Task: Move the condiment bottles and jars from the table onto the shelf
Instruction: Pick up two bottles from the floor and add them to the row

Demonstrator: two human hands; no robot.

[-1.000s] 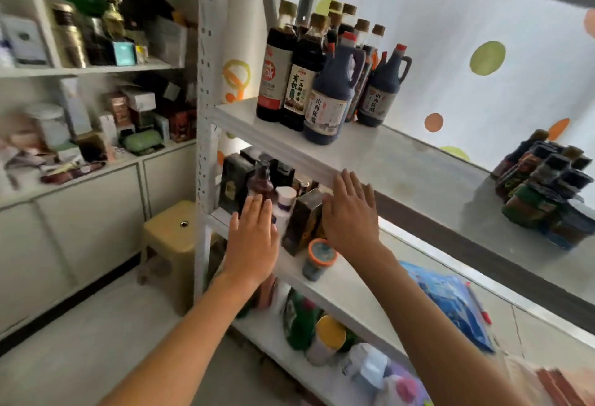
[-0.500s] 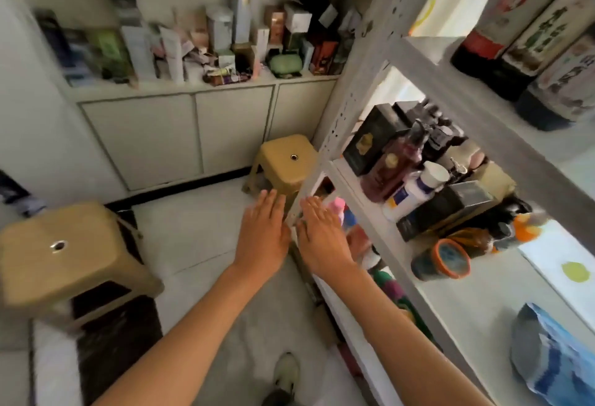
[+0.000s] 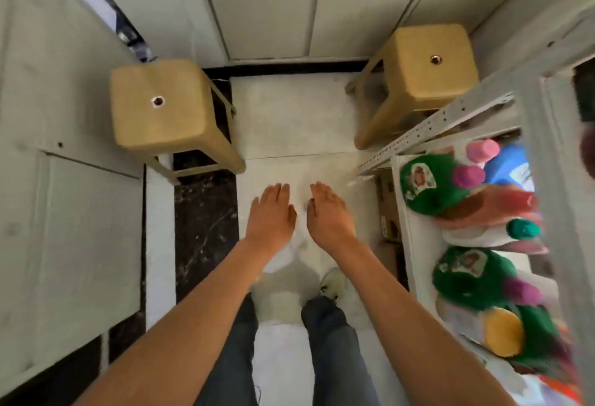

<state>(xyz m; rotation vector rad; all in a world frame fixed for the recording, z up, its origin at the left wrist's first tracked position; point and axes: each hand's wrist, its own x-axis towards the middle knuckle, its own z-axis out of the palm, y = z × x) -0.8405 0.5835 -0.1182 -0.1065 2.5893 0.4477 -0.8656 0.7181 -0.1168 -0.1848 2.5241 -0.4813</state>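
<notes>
No writing can be read anywhere: the labels are blurred by camera motion. The nearest to legible are two pale picture labels on the green containers (image 3: 431, 185) lying on the shelf (image 3: 418, 244) at three o'clock, and the print on them cannot be made out. That shelf tier holds a crowd of packed goods seen from above: a green container with a magenta cap (image 3: 468, 176), a blue container (image 3: 507, 166) with a pink cap (image 3: 482, 150) just beyond it, an orange-red packet (image 3: 492, 206) lying across the middle, a teal cap (image 3: 523, 228), a second green container (image 3: 467, 277) with a purple cap, and at four o'clock a yellow cap (image 3: 504, 331). What is inside any of them cannot be told.

The left hand (image 3: 270, 215) and right hand (image 3: 330, 215) are stretched out at the centre, palms down, fingers flat and together, side by side with a small gap, holding nothing, above the pale floor (image 3: 289, 116). Below them at six o'clock are the person's dark trouser legs (image 3: 331, 341) and one light shoe (image 3: 333, 283).

Two tan plastic stools stand on the floor, one at ten o'clock (image 3: 161, 116), one at one o'clock (image 3: 428, 64) next to the shelf's perforated white upright (image 3: 444, 125). A brown carton (image 3: 388, 209) sits under the shelf edge at three o'clock. No condiment bottles or jars can be picked out with certainty, and no counter is in view.
</notes>
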